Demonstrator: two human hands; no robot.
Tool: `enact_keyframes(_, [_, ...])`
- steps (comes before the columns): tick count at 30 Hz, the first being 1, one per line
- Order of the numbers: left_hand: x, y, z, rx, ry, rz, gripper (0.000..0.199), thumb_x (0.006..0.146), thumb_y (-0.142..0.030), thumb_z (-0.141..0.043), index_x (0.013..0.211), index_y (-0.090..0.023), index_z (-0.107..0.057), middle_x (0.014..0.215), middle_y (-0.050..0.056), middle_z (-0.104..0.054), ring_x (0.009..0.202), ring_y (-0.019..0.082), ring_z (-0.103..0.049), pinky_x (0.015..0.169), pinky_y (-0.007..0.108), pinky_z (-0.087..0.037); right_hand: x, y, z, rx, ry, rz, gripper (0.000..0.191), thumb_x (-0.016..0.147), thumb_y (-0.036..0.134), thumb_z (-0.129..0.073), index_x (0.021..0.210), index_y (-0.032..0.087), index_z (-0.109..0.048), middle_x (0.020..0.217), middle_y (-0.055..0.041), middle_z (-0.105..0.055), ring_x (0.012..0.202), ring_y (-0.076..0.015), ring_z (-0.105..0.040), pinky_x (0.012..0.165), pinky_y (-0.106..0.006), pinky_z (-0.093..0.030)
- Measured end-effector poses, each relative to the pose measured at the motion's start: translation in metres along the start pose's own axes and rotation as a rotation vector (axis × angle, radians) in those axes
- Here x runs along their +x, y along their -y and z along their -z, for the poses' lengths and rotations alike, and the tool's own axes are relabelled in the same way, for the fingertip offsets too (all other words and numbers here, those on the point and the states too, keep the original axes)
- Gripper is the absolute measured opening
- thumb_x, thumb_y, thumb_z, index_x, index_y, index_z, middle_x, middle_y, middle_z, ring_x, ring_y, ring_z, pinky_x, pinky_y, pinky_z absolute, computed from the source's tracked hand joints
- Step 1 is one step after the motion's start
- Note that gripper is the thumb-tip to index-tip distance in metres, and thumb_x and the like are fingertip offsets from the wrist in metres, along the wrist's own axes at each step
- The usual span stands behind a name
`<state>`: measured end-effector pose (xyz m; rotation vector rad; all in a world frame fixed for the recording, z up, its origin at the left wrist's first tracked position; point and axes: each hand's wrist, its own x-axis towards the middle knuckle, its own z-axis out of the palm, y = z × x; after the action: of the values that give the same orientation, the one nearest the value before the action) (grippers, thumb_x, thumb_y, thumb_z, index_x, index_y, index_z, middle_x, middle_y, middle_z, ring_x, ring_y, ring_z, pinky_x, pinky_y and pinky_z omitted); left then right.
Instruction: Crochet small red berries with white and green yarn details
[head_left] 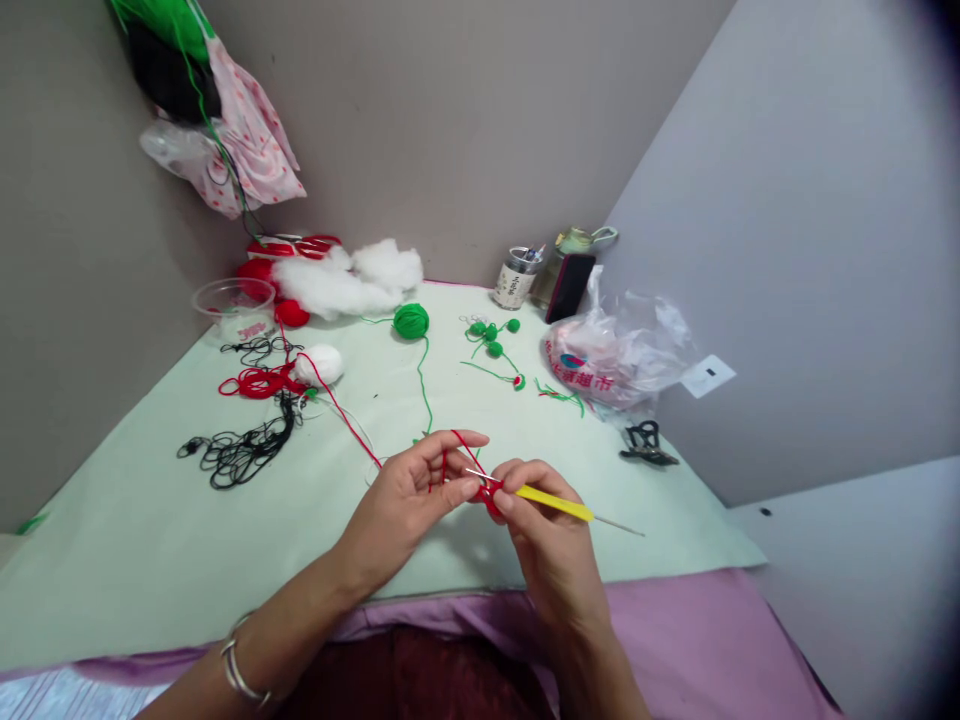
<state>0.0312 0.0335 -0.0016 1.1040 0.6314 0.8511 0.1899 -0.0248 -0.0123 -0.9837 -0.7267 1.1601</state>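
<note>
- So my left hand [420, 475] has a narrow pinch, thumb and fingers on the edge of a small red crochet piece [491, 495], forefinger stuck out above it.
- A red strand [352, 424] runs over that forefinger and slants back to the red yarn [266, 382] on my left.
- My right hand [547, 510] is wrapped round a yellow-handled crochet hook [555, 501], fingertips right up against the red piece too. The thin metal tip points left at the work, and a metal shaft pokes out the other end.
- The piece itself sits between both hands, above the near part of the pale green cloth [120, 560]. My fingers cover a lot of it, so can't tell its full shape.
- Past my hands there's a green yarn ball [411, 321], with little green balls [493, 350] to the right of it.
- Over on the left: a white yarn ball [320, 365] just beside the red yarn, a black tangle [247, 450] nearer me, and fluffy white stuffing [337, 285] further back.
- Right side has a plastic bag [615, 350], with a black clip [647, 443] nearer me.
</note>
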Motion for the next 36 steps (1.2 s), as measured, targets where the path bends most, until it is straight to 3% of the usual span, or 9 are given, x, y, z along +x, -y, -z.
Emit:
enact_keyframes(10, [-0.005,-0.015,0.010,-0.012,0.256,0.050,0.031,0.096,-0.029,-0.074,0.127,-0.025,-0.073,0.091,-0.001,-0.064,0.090,0.016,-0.063,0.089,0.030,-0.049,-0.004,0.010,-0.001,0.185,0.166,-0.158,0.031,0.067,0.030,-0.096,0.070,0.021,-0.066,0.070,0.0031,-0.062,0.063,-0.0119,-0.057,0.061,-0.024,-0.043])
enact_keyframes(16, [-0.011,-0.019,0.009,-0.047,0.342,0.028,0.027,0.098,-0.035,-0.072,0.122,-0.024,-0.076,0.089,0.001,-0.061,0.085,0.017,-0.060,0.086,0.030,-0.049,-0.007,0.014,-0.002,0.169,0.251,-0.154,0.037,0.069,0.035,-0.095,0.069,0.022,-0.060,0.067,0.0039,-0.059,0.066,-0.0153,-0.061,0.063,-0.027,-0.047])
enact_keyframes(20, [-0.013,-0.021,0.006,0.036,0.243,0.016,0.031,0.098,-0.033,-0.071,0.127,-0.025,-0.071,0.092,0.002,-0.063,0.089,0.019,-0.062,0.088,0.032,-0.050,-0.005,0.015,0.001,0.049,0.197,-0.026,0.030,0.073,0.033,-0.093,0.071,0.022,-0.065,0.073,0.0025,-0.063,0.067,-0.0151,-0.061,0.063,-0.028,-0.049])
enact_keyframes(24, [-0.012,-0.018,-0.002,0.125,0.182,-0.010,0.049,0.096,-0.031,-0.072,0.143,-0.026,-0.061,0.099,0.002,-0.065,0.098,0.020,-0.065,0.093,0.033,-0.050,-0.004,0.013,0.004,-0.089,0.179,0.086,0.018,0.079,0.026,-0.090,0.081,0.023,-0.072,0.083,0.0010,-0.068,0.077,-0.0152,-0.064,0.072,-0.027,-0.051])
enact_keyframes(32, [-0.009,-0.006,-0.011,0.471,-0.064,-0.240,0.049,0.086,-0.013,-0.066,0.134,-0.025,-0.066,0.094,0.000,-0.070,0.097,0.021,-0.070,0.101,0.036,-0.049,-0.007,0.002,-0.005,-0.085,0.132,0.080,0.024,0.078,0.027,-0.087,0.074,0.022,-0.064,0.078,0.0017,-0.063,0.075,-0.0153,-0.056,0.071,-0.027,-0.047])
enact_keyframes(36, [-0.012,-0.003,-0.013,0.559,-0.132,-0.318,0.048,0.086,-0.012,-0.067,0.132,-0.026,-0.068,0.096,0.000,-0.075,0.099,0.022,-0.073,0.102,0.035,-0.051,-0.008,-0.001,-0.007,-0.064,0.096,0.089,0.023,0.079,0.028,-0.086,0.074,0.023,-0.063,0.078,0.0019,-0.061,0.074,-0.0153,-0.055,0.071,-0.028,-0.045])
